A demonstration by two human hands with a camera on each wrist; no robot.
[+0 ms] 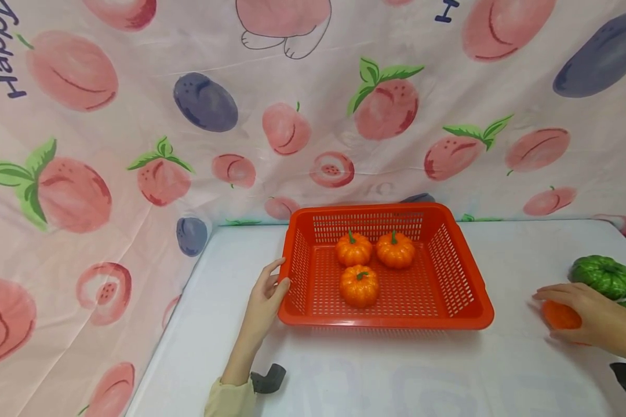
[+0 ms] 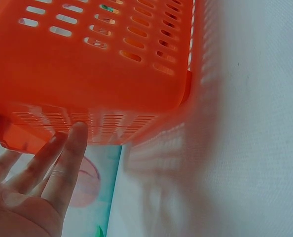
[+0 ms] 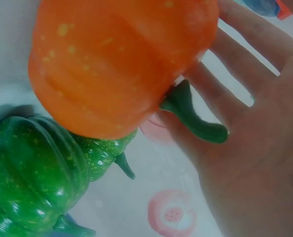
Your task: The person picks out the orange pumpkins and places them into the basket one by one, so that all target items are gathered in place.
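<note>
A red-orange plastic basket [image 1: 386,322] with slotted walls stands on the table. Inside it are three small orange pumpkins [image 1: 359,286], each with a green stem. At the basket's left side, my left hand [image 1: 263,295] touches the rim; in the left wrist view its fingers [image 2: 67,170] reach fairly straight against the basket wall [image 2: 77,79]. Off to the right, my right hand [image 1: 594,315] holds another orange pumpkin [image 1: 560,315] between fingers and thumb. The right wrist view shows this pumpkin [image 3: 122,64] with its stem toward the palm; the thumb is hidden there.
Green pumpkins [image 1: 603,277] lie beside and behind my right hand, one partly covered by it. Behind the white table [image 1: 375,370] hangs a fruit-print cloth [image 1: 302,75], which also runs along the left side.
</note>
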